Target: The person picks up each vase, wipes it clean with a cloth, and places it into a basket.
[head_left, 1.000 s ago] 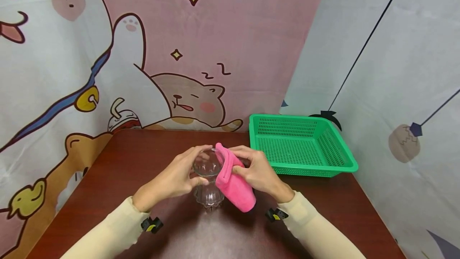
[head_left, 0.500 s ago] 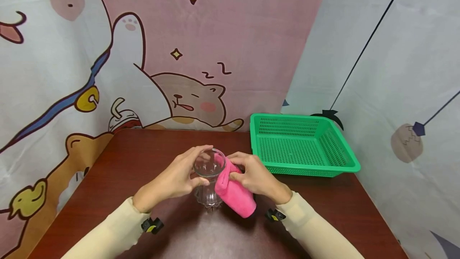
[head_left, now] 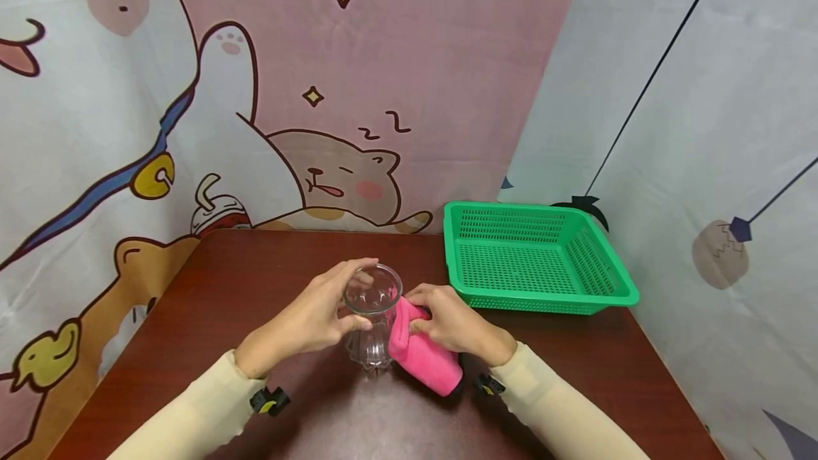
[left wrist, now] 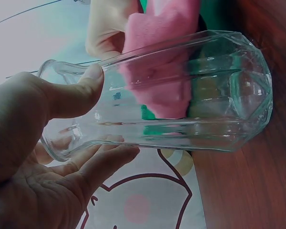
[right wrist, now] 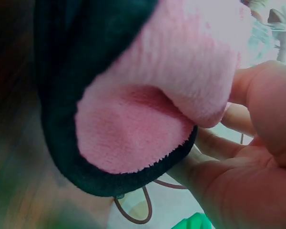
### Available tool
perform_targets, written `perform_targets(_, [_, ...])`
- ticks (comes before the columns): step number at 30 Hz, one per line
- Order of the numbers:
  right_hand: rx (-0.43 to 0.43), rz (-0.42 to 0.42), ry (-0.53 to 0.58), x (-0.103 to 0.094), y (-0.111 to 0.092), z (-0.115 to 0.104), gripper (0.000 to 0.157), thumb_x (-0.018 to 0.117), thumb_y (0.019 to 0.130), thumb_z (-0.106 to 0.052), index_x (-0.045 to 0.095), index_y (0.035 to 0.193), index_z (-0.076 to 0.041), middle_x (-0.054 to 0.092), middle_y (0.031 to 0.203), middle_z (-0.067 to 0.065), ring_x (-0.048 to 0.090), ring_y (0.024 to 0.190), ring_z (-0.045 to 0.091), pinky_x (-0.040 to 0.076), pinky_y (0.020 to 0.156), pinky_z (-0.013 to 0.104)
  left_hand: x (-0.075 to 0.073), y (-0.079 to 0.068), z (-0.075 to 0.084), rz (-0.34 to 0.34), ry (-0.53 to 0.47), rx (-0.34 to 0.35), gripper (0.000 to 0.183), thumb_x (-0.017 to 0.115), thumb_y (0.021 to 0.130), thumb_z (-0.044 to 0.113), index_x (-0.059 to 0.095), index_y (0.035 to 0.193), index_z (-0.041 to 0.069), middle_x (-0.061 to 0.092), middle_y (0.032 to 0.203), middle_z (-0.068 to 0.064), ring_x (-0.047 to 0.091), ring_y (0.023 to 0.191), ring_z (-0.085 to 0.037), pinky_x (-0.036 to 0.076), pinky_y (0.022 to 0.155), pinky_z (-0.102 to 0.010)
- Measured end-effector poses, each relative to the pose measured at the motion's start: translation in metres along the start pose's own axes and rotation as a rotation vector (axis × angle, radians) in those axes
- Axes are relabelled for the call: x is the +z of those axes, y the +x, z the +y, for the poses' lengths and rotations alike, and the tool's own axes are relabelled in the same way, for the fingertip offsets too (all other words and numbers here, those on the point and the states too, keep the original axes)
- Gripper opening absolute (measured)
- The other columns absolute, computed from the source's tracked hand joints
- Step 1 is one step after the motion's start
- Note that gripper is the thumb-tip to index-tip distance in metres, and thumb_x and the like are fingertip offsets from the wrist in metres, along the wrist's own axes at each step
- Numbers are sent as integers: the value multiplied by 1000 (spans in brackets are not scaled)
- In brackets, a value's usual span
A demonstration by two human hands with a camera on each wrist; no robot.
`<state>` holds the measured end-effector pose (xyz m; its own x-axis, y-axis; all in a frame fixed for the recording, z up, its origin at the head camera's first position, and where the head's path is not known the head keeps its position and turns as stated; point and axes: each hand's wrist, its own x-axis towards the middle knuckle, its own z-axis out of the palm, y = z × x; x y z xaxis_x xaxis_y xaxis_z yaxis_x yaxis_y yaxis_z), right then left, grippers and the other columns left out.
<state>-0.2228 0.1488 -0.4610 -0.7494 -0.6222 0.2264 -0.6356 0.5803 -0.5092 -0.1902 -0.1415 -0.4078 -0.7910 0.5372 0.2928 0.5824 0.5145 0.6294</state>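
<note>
A clear glass vase [head_left: 369, 348] with a flared rim and a faceted lower body stands upright in front of me; whether its base touches the table is unclear. My left hand [head_left: 313, 314] grips it round the neck, thumb on the near side and fingers on the far side. In the left wrist view the vase [left wrist: 214, 131] lies sideways across the picture. My right hand [head_left: 454, 321] pinches a folded pink cloth [head_left: 427, 366] at the vase's right side. Dark edging borders the fuzzy cloth [right wrist: 128, 129] in the right wrist view.
A green plastic basket [head_left: 537, 302] with perforated walls stands at the back right of the brown table [head_left: 275, 261]. Cartoon-printed curtains [head_left: 441, 77] hang behind the table and along its sides.
My right hand has moved down and slightly toward me with the pink cloth, from the vase's rim to lower along its right side. My left hand keeps its hold on the neck.
</note>
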Motion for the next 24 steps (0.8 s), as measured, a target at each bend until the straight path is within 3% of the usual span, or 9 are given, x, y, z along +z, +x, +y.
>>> perform_targets(12, [0, -76, 1, 9, -5, 9, 20, 88, 100, -1, 90, 117, -12, 85, 125, 12, 82, 122, 27, 68, 106, 44, 1, 0, -2, 7, 23, 16, 99, 101, 90, 6, 47, 173, 11, 74, 143, -14, 80, 131, -36, 70, 91, -33])
perform_targets(24, [-1, -111, -14, 18, -8, 17, 16, 88, 100, -1, 89, 108, -15, 85, 121, 9, 80, 120, 25, 69, 101, 38, 0, 0, 0, -9, 13, -8, 99, 100, 92, 6, 45, 174, 13, 73, 146, -13, 79, 135, -37, 70, 93, -34])
